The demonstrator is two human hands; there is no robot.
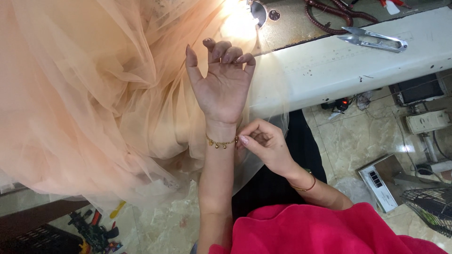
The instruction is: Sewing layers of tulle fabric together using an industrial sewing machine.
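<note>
Both hands work at one wrist: past the peach tulle (80, 94) heaped over the bench's left end, the left hand (221, 84) lifts palm-up, fingers loosely curled and empty, so the right hand (264, 143) should pinch the gold bracelet (220, 142) gently.

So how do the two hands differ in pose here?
The left hand is raised palm-up with its fingers curled loosely, holding nothing; the right hand is bent inward, its fingertips pinched at the gold chain bracelet on the left wrist. The left wrist wears that charm bracelet; the right wrist has a thin red bangle. Both hover beside the peach tulle.
</note>
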